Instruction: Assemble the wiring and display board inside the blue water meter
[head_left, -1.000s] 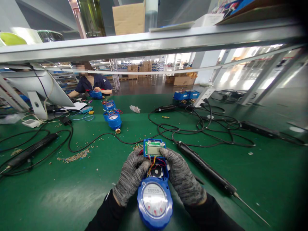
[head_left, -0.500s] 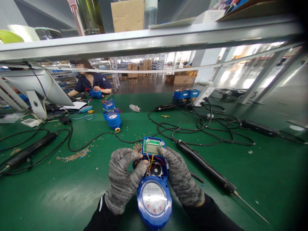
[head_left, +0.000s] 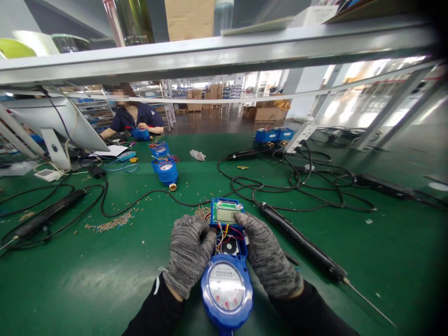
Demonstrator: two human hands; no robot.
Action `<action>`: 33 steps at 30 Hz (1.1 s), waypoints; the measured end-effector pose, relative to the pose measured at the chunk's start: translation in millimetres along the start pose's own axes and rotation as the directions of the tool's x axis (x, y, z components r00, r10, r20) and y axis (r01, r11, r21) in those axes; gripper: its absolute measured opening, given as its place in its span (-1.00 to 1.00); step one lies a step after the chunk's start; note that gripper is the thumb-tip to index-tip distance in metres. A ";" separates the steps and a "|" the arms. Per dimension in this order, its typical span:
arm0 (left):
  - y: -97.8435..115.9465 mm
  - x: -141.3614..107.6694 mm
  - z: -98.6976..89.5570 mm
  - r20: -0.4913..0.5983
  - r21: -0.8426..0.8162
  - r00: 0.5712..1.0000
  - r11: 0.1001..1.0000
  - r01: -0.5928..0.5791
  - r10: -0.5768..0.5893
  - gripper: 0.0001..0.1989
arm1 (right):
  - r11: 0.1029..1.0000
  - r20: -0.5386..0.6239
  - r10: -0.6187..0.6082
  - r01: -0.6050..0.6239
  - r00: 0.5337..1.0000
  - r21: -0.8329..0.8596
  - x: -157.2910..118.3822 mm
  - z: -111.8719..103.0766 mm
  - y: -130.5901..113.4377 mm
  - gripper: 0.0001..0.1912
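A blue water meter (head_left: 227, 291) lies in front of me, its round dial nearest me. Its wiring box is open, with coloured wires (head_left: 224, 232) and a round black part showing inside. Behind, the raised lid holds a green circuit board with a display (head_left: 226, 214). My left hand (head_left: 192, 252), in a grey knit glove, is closed at the box's left edge; whatever its fingertips pinch is hidden. My right hand (head_left: 269, 254), gloved alike, grips the right side of the meter, its fingertips against the display lid.
Small brass screws (head_left: 114, 221) lie scattered at the left and behind the meter. A black electric screwdriver (head_left: 303, 242) rests at the right, another (head_left: 49, 212) at the left. Cables (head_left: 259, 186) tangle behind. More blue meters (head_left: 166, 171) stand farther back. A co-worker (head_left: 135, 116) sits beyond, under the shelf (head_left: 196, 58).
My left hand has turned and curled its fingers more, moving from over the wires to the box's left edge. My right hand keeps its hold. The whole view has shifted slightly.
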State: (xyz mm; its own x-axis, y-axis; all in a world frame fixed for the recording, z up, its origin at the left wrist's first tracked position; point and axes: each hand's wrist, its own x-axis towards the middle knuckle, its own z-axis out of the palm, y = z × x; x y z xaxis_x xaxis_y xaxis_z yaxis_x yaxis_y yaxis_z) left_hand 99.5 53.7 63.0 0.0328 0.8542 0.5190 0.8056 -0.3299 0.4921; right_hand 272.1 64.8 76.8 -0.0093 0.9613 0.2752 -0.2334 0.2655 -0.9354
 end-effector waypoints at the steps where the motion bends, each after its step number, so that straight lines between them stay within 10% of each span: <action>1: -0.6 0.1 0.8 -0.021 -0.024 1.000 1.000 0.000 -0.001 -0.80 | 1.000 -0.005 0.007 -0.007 1.000 0.002 0.4 1.1 0.5 -0.77; 9: 5.3 -5.2 1.7 -0.201 -0.432 0.960 0.897 0.091 -0.195 -0.87 | 0.998 -0.064 0.054 -0.053 0.996 0.017 -2.8 1.8 3.7 -0.75; 15: 19.5 -3.7 9.8 -0.021 -0.629 0.921 0.721 0.291 -0.390 -0.78 | 0.993 -0.161 -0.066 0.048 0.985 -0.111 -2.0 -7.2 23.6 -0.75; 24: 34.1 -1.0 2.0 0.183 -0.901 0.874 0.279 0.333 -0.450 -0.67 | 0.987 -0.130 0.149 -0.140 0.980 0.074 -2.2 12.1 -8.0 -0.78; 33: 29.0 -3.3 9.9 0.230 -0.936 0.877 0.153 0.318 -0.421 -0.71 | 0.963 -0.104 0.222 -0.202 0.969 0.178 -2.4 15.4 -11.1 -0.74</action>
State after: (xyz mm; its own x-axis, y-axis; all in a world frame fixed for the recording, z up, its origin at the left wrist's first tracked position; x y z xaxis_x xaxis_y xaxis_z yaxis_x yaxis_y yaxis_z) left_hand 128.6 45.2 68.7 -0.1746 0.9807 0.0876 -0.4199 -0.1546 0.8943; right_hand 259.8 58.5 89.9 0.0402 0.9986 0.0358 -0.3958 0.0488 -0.9170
